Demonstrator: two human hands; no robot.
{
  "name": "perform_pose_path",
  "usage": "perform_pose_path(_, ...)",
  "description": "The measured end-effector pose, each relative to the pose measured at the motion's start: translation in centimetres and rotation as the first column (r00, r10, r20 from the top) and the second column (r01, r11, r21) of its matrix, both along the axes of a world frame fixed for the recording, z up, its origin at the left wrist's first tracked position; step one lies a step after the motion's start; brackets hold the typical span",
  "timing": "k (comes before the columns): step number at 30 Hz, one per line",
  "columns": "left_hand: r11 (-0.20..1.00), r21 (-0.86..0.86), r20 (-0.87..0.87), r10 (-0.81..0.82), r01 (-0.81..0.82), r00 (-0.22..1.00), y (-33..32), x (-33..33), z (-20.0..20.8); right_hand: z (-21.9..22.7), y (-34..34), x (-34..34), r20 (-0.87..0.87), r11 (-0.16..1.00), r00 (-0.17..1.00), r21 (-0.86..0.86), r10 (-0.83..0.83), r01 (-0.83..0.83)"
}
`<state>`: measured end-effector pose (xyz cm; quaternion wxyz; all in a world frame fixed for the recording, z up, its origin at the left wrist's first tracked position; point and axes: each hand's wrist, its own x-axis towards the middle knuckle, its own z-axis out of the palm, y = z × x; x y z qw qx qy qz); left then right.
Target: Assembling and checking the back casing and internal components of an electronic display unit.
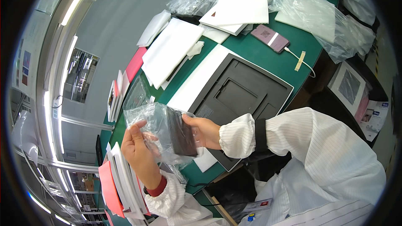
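Observation:
A clear plastic bag [153, 117] is stretched between my hands above the table. Inside it, or partly so, lies a dark flat rectangular piece [180, 136]; wrinkled film blurs its details. My left hand [140, 155] pinches the bag on its left side, thumb and fingers closed. With the thumb on top and fingers underneath, my right hand [204, 132] grips the dark piece through the film at its right edge. Just beyond my right hand, a large black panel with a recessed back [240, 94] lies flat on a white sheet [202, 88].
White foam sleeves [172, 50] and white foam sheets [245, 1] lie at the back of the green table [299, 37]. A phone [270, 38] with a white cable is at the far right, near plastic bags [307, 10]. Pink and white folders [121, 180] stand at left.

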<state>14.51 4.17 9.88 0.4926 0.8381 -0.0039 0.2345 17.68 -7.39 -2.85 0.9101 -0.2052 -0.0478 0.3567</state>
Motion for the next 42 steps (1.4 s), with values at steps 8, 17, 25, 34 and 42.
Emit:
perform_pose_path(8, 0.943, -0.198, 0.289, 0.317, -0.268, 0.903, 3.9, -1.3, 0.8, -1.6, -0.7, 0.8, -0.113, 0.940, 0.967, -0.285, -0.227, 0.187)
perform_pose_path(17, 0.594, 0.779, 0.010, 0.310, -0.201, 0.951, 12.2, -5.6, -12.4, 0.2, -10.3, 3.6, 0.271, 0.819, 0.923, -0.439, -0.271, 0.370)
perform_pose_path(25, 0.954, 0.052, -0.111, -0.289, 0.296, 0.951, -3.6, -2.0, -10.3, 2.1, -10.4, 3.5, 0.591, 0.628, 0.765, -0.499, -0.256, 0.597)
perform_pose_path(34, 0.506, -0.838, -0.114, -0.529, 0.204, 0.841, -9.4, 5.2, -12.2, 2.2, -12.6, 4.0, 0.941, 0.322, 0.339, -0.315, -0.019, 0.893)
perform_pose_path(42, 0.803, -0.548, -0.257, -0.426, 0.232, 0.867, -10.2, 5.2, -14.2, -0.8, -16.6, 7.2, 0.763, 0.407, 0.600, -0.640, 0.241, 0.651)
